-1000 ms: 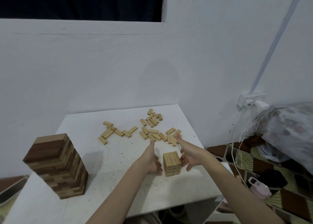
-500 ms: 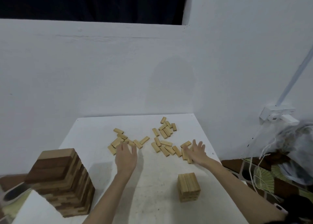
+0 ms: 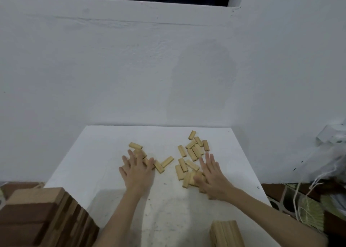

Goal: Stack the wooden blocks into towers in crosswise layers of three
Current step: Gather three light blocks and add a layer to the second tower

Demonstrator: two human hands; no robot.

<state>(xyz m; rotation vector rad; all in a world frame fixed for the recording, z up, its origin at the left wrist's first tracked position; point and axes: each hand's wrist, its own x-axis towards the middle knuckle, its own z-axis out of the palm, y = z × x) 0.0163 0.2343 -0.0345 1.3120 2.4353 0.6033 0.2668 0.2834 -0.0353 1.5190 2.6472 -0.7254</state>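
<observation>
Several small light wooden blocks lie scattered on the white table [image 3: 104,153] in two groups. My left hand [image 3: 136,172] lies flat with spread fingers over the left group [image 3: 161,165]. My right hand [image 3: 213,177] lies flat over the near part of the right group [image 3: 192,151]. A short tower of light blocks [image 3: 226,233] stands at the near right edge of the view. A taller tower of larger dark and light blocks [image 3: 37,218] stands at the near left.
A white wall rises just behind the table. On the right, beyond the table edge, are a wall socket with white cables [image 3: 329,136] and a patterned floor [image 3: 299,200].
Both hands left the small tower and reached forward onto the scattered blocks. The camera tilted and came closer, so the small tower slid to the bottom right.
</observation>
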